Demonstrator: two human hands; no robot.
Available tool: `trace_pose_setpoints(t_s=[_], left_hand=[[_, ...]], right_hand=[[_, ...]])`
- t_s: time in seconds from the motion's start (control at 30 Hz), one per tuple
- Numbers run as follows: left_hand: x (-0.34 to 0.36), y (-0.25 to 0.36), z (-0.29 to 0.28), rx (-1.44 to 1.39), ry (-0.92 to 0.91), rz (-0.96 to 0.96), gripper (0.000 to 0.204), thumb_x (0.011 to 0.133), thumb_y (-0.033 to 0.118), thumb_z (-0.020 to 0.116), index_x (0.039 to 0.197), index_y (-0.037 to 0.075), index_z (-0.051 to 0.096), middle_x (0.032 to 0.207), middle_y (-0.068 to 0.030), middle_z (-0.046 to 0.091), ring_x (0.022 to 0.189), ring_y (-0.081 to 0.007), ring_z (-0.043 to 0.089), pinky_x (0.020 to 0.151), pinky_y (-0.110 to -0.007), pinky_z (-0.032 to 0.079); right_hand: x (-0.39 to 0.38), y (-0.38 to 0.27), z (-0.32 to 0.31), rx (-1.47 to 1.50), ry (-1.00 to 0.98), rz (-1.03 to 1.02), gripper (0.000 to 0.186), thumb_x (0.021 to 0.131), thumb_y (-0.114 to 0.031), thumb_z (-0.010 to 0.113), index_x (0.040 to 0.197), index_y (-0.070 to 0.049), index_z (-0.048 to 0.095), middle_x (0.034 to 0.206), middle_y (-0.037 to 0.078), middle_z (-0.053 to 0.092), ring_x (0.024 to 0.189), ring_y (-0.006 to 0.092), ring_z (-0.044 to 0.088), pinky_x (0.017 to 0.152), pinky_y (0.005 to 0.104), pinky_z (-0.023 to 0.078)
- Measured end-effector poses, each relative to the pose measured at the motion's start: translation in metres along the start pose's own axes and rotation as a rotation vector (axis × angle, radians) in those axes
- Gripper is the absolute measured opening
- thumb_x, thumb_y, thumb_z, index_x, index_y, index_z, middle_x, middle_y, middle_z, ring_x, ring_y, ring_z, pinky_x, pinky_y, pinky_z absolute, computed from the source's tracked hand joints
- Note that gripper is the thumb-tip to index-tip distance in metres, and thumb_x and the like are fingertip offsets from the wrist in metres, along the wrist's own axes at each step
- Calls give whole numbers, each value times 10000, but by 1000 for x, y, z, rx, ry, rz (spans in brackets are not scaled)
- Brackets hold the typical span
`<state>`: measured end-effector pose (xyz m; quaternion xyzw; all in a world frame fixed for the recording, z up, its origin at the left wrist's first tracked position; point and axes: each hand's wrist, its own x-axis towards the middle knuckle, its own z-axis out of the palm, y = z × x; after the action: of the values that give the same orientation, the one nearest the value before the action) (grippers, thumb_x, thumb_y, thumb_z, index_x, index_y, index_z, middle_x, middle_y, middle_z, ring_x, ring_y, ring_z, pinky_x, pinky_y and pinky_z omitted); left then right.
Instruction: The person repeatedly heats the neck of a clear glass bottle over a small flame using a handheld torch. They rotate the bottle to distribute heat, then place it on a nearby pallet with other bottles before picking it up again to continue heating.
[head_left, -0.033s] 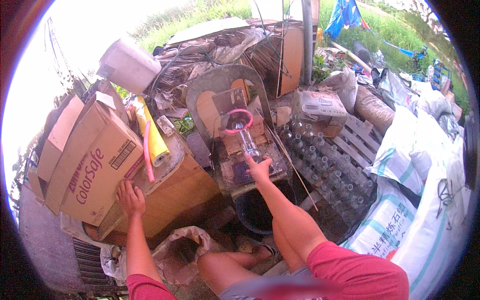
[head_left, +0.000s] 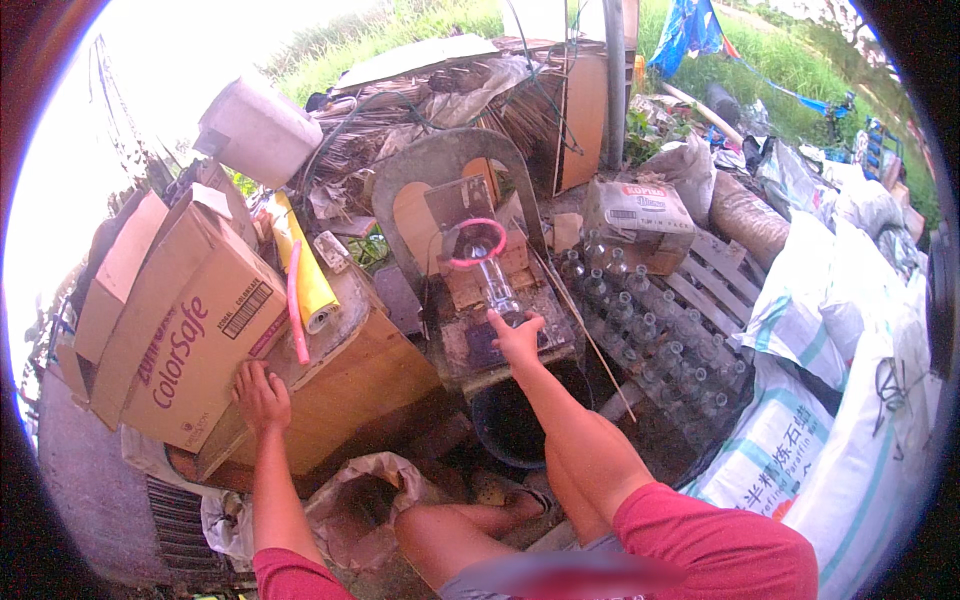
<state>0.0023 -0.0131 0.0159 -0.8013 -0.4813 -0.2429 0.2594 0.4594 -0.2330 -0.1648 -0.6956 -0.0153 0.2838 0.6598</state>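
My right hand (head_left: pixel 518 342) grips the base of a clear glass bottle (head_left: pixel 497 285), which tilts away from me over the seat of a dirty plastic chair (head_left: pixel 385 190). At its far end is a pink ring (head_left: pixel 502 238); whether the neck passes through it or lies under it, I cannot tell. My left hand (head_left: pixel 262 398) rests, fingers stretched, against the lower edge of a large cardboard box (head_left: pixel 185 365) on a wooden cabinet (head_left: pixel 345 385). Just beyond that hand lie a pink tube (head_left: pixel 297 320) and a yellow roll (head_left: pixel 310 275).
Several clear bottles (head_left: pixel 650 330) stand to the right of the chair, before a smaller carton (head_left: pixel 640 222) and a slatted pallet (head_left: pixel 725 275). White sacks (head_left: pixel 770 430) line the right side. A black bucket (head_left: pixel 505 430) sits below the seat. A pale bin (head_left: pixel 258 130) leans at the back left.
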Motion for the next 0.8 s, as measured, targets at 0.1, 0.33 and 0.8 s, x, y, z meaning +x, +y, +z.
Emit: trace_pose_setpoints(t_s=[0.1, 0.33, 0.8], left_hand=[[0, 0, 0, -13, -27, -13, 322, 1036, 267, 650, 1301, 86, 677, 1374, -170, 687, 1376, -419, 650, 1112, -602, 484], [6, 5, 6, -8, 49, 17, 323, 1034, 266, 652, 1302, 87, 680, 1376, -175, 689, 1378, -424, 646, 1126, -604, 480], [2, 2, 9, 15, 66, 24, 316, 1042, 268, 646, 1300, 89, 680, 1351, -174, 693, 1356, -427, 647, 1122, -607, 481]], right_hand=[[-2, 0, 3, 135, 21, -3, 897, 1084, -739, 792, 1561, -40, 496, 1237, 179, 773, 1036, 230, 774, 627, 365, 513], [19, -14, -5, 378, -156, 291, 884, 1100, -730, 778, 1569, -43, 476, 1115, 143, 826, 1005, 219, 785, 640, 356, 515], [14, -16, -12, 479, -312, 360, 1079, 1104, -863, 647, 1782, -83, 337, 1261, 166, 778, 994, 240, 757, 763, 494, 610]])
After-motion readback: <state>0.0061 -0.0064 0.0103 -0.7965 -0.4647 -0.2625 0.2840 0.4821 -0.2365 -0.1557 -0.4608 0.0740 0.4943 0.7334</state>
